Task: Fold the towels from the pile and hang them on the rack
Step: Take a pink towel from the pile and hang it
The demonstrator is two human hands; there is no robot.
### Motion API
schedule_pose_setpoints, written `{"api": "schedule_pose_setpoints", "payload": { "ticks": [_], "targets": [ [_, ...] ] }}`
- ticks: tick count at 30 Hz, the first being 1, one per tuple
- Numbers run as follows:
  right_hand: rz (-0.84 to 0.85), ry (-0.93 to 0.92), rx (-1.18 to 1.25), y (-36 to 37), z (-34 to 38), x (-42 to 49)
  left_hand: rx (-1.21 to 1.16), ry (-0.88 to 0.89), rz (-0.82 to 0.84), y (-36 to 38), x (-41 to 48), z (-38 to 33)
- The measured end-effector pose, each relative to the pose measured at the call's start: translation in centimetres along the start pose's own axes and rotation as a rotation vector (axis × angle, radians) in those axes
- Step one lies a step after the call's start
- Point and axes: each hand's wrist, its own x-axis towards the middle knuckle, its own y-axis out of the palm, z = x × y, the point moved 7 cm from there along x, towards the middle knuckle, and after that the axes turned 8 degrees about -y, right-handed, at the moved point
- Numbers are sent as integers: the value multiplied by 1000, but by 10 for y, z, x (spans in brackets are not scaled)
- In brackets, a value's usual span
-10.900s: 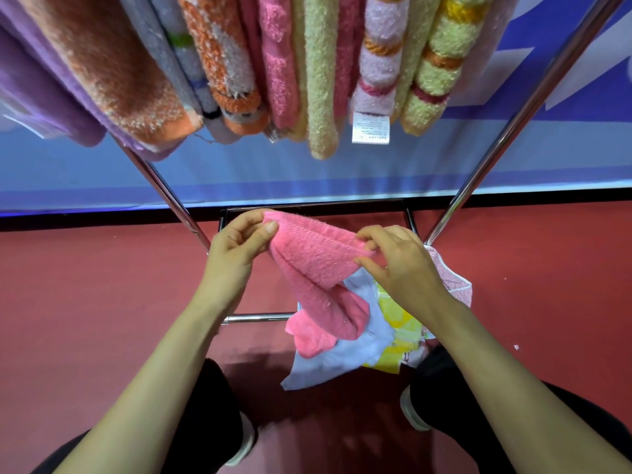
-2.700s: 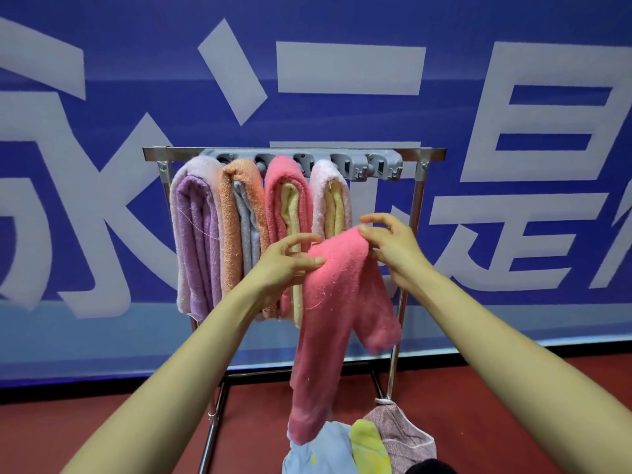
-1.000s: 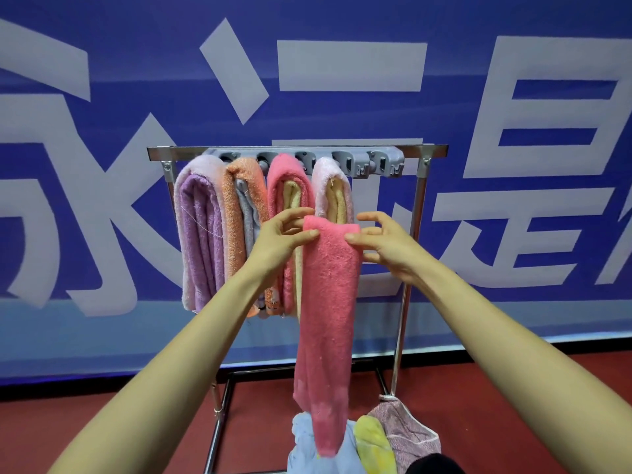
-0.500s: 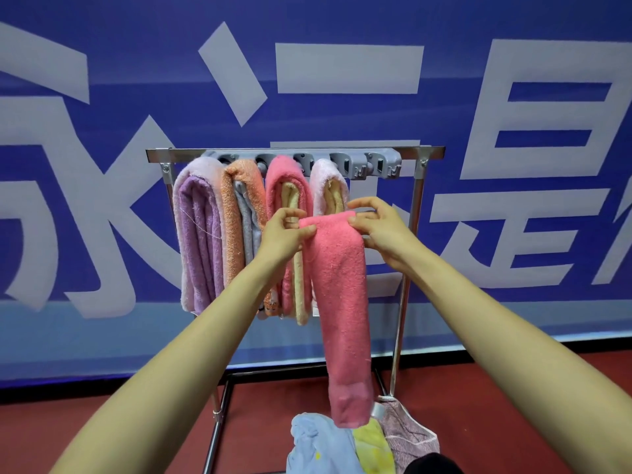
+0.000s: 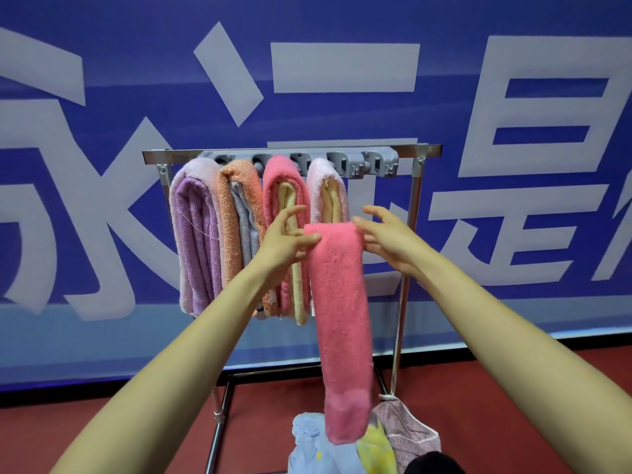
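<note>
Pink terry cloth now made one narrow, even strip. The pink towel point(image 5: 342, 319), which a few seconds before had hung crooked with a loose flap on one side, had been brought together lengthwise and hung straight.

In the last half second the hold also changed. Before, both hands pinched the top corners with closed fingers; now the fingers were spread. The left hand point(image 5: 284, 242) had its thumb on the upper left edge and seemed to pinch it against the fingers below. The right hand point(image 5: 388, 239) only touched the upper right corner with nearly straight fingers. The hands were apart, with the top end of the towel between them.

The strip hung in front of the rack point(image 5: 427, 150). Its top was clearly lower than the top bar, before the free place to the right of the four hung towels point(image 5: 195, 234). Its bottom end reached down to the pile point(image 5: 307, 446) on the floor; whether it touched the pile I could not tell.

I judged that the folding was finished and the hanging not yet done. The towel had to be lifted and laid over the free place, and with so light a hold it could slip or open again.
</note>
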Motion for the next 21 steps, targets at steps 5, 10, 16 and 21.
{"api": "schedule_pose_setpoints", "payload": {
  "ticks": [5, 10, 16, 21],
  "targets": [
    [39, -20, -147, -1, 0, -1, 26, -126, 44, 13, 2, 3],
    [15, -92, -259, 2, -2, 3, 178, -157, 87, 6, 3, 6],
    [116, -196, -710, 9, 8, -2, 340, 65, 20, -4, 10, 0],
    [81, -332, -1036, 23, 20, -12, 499, 91, -28, -2, 21, 1]
  ]
}}
